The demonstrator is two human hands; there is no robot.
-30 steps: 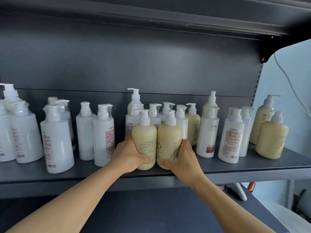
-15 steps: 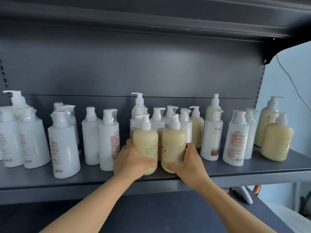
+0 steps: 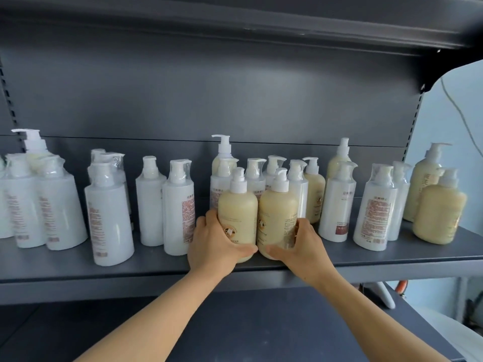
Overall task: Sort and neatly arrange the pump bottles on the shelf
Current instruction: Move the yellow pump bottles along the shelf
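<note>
Your left hand (image 3: 217, 244) wraps the lower body of one cream bottle (image 3: 237, 215), thumb across its front, fingers curled round the left side. Your right hand (image 3: 300, 246) grips a second cream bottle (image 3: 278, 218) the same way from the right. The two bottles stand upright, touching side by side, at the front edge of the shelf (image 3: 392, 259), straight ahead of you and each already in its own hand, so neither arm has farther to reach.

The relation that matters next: both long axes are vertical, and the other cream bottles (image 3: 439, 215) stand well off to your right at the shelf's end, with white bottles (image 3: 337, 207) between. I judge the pair should travel rightward to join them, which favours leading with the right hand.

Behind your pair, a cluster of white and cream bottles is partly hidden; how many stand there is hard to tell. At far left the white bottles (image 3: 23, 205) are cut off by the frame and blurred.
</note>
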